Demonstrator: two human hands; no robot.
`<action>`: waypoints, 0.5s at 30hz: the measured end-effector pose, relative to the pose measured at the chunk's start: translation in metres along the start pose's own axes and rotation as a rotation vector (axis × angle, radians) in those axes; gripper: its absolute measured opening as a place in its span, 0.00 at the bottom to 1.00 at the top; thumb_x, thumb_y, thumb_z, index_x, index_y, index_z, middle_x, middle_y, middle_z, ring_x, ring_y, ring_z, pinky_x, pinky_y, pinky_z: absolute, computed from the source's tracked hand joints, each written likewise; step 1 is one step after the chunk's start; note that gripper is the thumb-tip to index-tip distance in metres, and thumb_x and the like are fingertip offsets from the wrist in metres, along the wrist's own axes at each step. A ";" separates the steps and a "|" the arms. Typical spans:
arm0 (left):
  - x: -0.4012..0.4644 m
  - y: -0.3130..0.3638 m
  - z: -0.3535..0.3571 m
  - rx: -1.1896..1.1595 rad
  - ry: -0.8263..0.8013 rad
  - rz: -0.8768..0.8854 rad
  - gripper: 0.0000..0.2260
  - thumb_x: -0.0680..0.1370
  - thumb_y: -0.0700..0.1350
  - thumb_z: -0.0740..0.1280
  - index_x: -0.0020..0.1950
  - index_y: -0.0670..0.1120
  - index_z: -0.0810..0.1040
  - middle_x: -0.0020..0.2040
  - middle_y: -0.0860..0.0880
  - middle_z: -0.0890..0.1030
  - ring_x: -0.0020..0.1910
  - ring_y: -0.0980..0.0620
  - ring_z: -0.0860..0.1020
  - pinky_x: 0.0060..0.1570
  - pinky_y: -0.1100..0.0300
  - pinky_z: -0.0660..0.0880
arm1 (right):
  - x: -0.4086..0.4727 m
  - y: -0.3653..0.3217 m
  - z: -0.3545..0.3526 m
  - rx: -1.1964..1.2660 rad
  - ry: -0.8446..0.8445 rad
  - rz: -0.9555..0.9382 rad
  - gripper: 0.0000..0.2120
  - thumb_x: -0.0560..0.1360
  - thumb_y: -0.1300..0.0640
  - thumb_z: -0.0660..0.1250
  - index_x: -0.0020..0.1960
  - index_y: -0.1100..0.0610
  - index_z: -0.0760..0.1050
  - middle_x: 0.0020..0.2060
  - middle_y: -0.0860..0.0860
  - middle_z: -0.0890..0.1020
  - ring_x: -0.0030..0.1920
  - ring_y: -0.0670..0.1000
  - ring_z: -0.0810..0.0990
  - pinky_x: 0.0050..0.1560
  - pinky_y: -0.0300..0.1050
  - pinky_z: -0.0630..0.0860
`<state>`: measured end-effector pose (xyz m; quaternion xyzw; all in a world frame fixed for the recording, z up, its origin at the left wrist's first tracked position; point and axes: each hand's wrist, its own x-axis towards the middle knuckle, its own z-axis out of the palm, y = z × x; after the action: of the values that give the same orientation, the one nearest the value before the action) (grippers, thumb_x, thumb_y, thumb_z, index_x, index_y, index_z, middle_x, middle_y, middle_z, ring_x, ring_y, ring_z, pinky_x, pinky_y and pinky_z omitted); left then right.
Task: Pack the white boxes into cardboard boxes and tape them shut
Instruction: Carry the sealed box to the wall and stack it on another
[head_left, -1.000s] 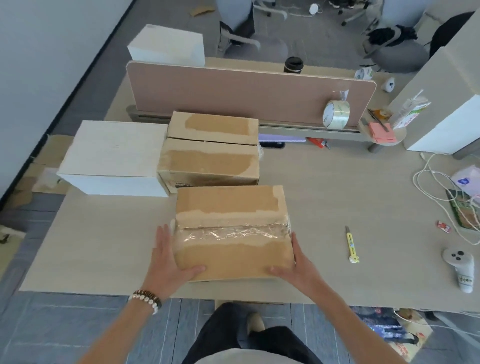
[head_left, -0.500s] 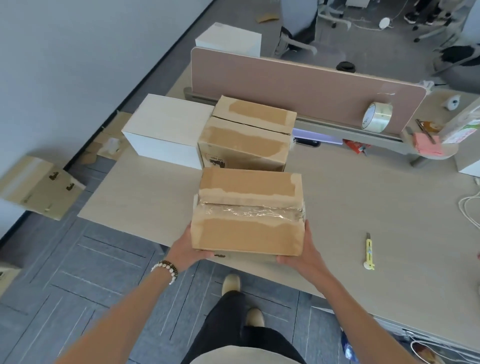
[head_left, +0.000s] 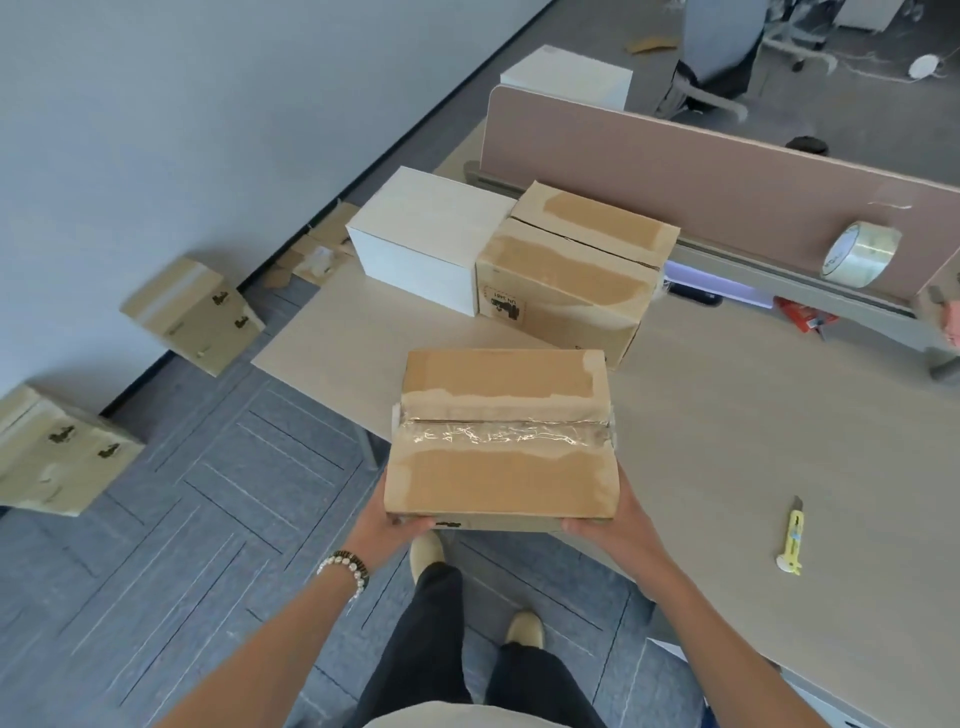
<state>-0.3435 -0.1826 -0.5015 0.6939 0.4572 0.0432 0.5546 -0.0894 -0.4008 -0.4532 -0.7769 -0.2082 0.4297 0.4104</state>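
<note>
Head view. Taped cardboard box (head_left: 501, 439) held off the desk (head_left: 753, 415), out past its near edge and partly over the floor, seam up, wrinkled clear tape along the top. Gripped low at the two near corners, presumably so the weight sits on the fingers underneath and the taped top stays untouched. Left hand (head_left: 387, 525) cupped round the near left corner, thumb on the front face, fingers mostly hidden under the box. Right hand (head_left: 608, 522) likewise round the near right corner, fingers tucked beneath and out of sight; how tightly curled, cannot tell. Grip looks like a carry, probably toward the two sealed cartons (head_left: 195, 312) lying on the floor left of the held box, by the wall.

Beyond the held box, on the desk: two more cardboard boxes (head_left: 566, 283) pushed together against the pink divider (head_left: 727, 176), a white box (head_left: 421, 244) touching their left side. A second white box (head_left: 569, 78) behind the divider. Tape roll (head_left: 860, 253) up against the divider, well right of the held box. Yellow cutter (head_left: 792, 543) on the desk, right of the held box, apart from it.

Against the earlier frames: a second ago, box flat on the desk near its front edge, hands pressed to its sides. Half a second ago, lifted and drawn toward the body. Now clear of the desk edge and swung leftward, view turned with it, floor cartons newly in sight. Everything else on the desk unmoved.
</note>
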 end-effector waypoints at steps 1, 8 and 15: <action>-0.002 -0.003 -0.005 -0.017 0.001 -0.006 0.35 0.69 0.43 0.80 0.71 0.54 0.67 0.61 0.54 0.80 0.61 0.57 0.78 0.61 0.50 0.78 | 0.001 -0.003 0.004 0.002 -0.013 -0.005 0.52 0.59 0.44 0.82 0.74 0.30 0.55 0.62 0.32 0.75 0.66 0.46 0.73 0.68 0.56 0.71; -0.007 -0.035 -0.048 -0.084 -0.007 -0.037 0.48 0.61 0.57 0.82 0.76 0.59 0.62 0.63 0.60 0.79 0.65 0.58 0.76 0.66 0.49 0.74 | 0.029 -0.028 0.038 -0.070 -0.105 -0.044 0.53 0.58 0.41 0.82 0.73 0.29 0.54 0.62 0.35 0.76 0.65 0.48 0.74 0.67 0.57 0.72; 0.002 -0.052 -0.097 -0.072 0.109 -0.065 0.44 0.61 0.57 0.82 0.71 0.63 0.63 0.58 0.63 0.80 0.60 0.60 0.77 0.61 0.51 0.75 | 0.063 -0.065 0.090 -0.091 -0.216 -0.053 0.53 0.57 0.44 0.82 0.74 0.31 0.56 0.61 0.34 0.77 0.64 0.42 0.74 0.66 0.50 0.72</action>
<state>-0.4280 -0.1123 -0.5072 0.6550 0.5071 0.0796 0.5545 -0.1291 -0.2795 -0.4575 -0.7381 -0.2911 0.4899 0.3612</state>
